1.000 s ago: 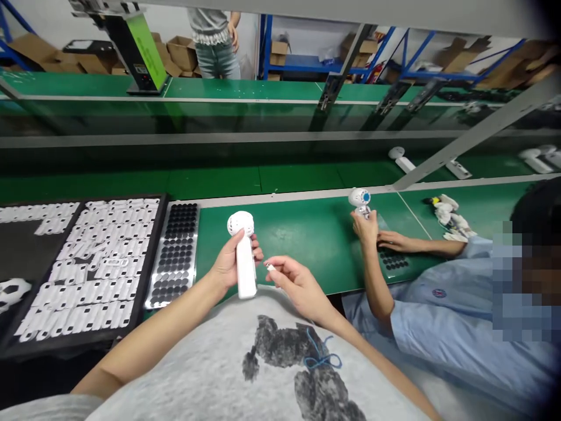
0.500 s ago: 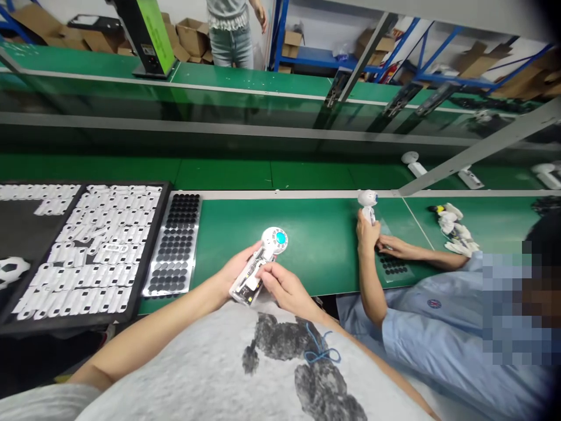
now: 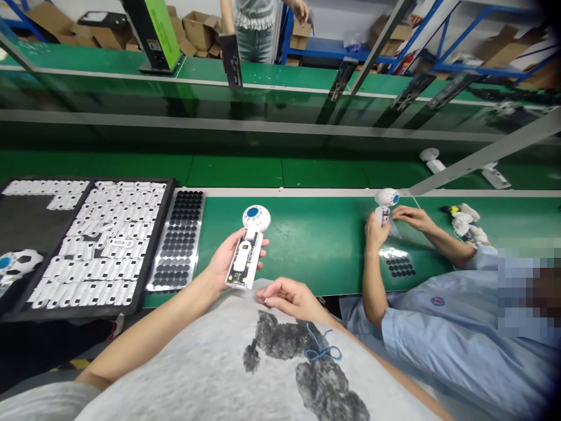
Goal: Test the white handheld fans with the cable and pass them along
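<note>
My left hand is closed around a white device with a round head bearing a blue disc. Its open body shows dark circuit parts and a white oblong piece. To the right and below it, my right hand is apart from the device, close to my shirt. The thumb and fingers there are pinched together; whatever they may hold is too small to make out. A sheet of round black stickers lies on the green bench left of my left hand.
A black tray of white parts stands at the left, beside a football-patterned piece. At the right, a co-worker's hands handle a similar device. White gloves lie farther right. A grey post slants above the bench.
My right hand has come off the device and moved down toward my shirt. The device now stands more upright in my left hand. Across the line, a person has brought a dark flat part into view.
</note>
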`<state>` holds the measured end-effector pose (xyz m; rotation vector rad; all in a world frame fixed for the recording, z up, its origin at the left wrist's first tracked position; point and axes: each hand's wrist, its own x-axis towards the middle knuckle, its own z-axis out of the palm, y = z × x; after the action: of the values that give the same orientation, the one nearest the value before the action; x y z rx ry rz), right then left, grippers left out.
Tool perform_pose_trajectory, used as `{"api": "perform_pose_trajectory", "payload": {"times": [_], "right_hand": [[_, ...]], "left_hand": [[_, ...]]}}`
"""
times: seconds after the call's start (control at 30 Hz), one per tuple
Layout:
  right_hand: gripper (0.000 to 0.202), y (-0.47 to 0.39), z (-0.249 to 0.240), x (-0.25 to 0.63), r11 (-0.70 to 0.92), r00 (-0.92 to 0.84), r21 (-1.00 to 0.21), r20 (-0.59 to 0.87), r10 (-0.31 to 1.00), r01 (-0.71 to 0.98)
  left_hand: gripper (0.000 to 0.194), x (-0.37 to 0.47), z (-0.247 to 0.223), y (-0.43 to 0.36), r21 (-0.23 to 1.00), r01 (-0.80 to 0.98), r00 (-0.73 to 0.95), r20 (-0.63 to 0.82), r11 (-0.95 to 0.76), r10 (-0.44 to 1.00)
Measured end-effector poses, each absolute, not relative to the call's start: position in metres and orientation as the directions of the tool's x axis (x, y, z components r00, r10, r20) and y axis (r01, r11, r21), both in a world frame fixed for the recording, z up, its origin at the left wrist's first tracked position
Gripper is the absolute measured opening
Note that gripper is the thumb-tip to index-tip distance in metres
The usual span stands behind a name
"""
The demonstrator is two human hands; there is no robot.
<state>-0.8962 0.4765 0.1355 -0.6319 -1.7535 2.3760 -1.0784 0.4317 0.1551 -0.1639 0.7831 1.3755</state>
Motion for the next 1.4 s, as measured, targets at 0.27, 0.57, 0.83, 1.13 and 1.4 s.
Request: {"api": "perform_pose_trajectory", "payload": {"times": [0.27, 0.57, 0.83, 1.13, 1.4], "right_hand": [[0.023, 0.495, 0.139, -0.893, 0.194, -0.949, -0.957, -0.160, 0.273, 0.217], [0.031, 0.505, 0.149, -0.899, 0.229, -0.849, -0.914, -0.188, 0.494, 0.335], [0.028, 0.515, 0.171, -0.908, 0.220, -0.862, -0.939, -0.126, 0.490, 0.263], [0.032, 0.514, 0.173, -0.915, 0.275, -0.888, -0.913, -0.162, 0.430, 0.300], [0.034, 0.520, 0.172, -0.914, 0.353, -0.895, -0.858, -0.231, 0.383, 0.372]], "left_hand": [[0.030, -1.083, 0.155, 0.431, 0.402, -0.893, -0.065, -0.560, 0.203, 0.826], [0.033, -1.074, 0.159, 0.435, 0.534, -0.798, -0.184, -0.659, 0.281, 0.729], [0.023, -1.060, 0.167, 0.440, 0.634, -0.734, -0.284, -0.611, 0.242, 0.739], [0.027, -1.055, 0.165, 0.440, 0.697, -0.674, -0.235, -0.515, 0.244, 0.824], [0.029, -1.053, 0.172, 0.439, 0.790, -0.507, -0.234, -0.510, 0.343, 0.828]]}}
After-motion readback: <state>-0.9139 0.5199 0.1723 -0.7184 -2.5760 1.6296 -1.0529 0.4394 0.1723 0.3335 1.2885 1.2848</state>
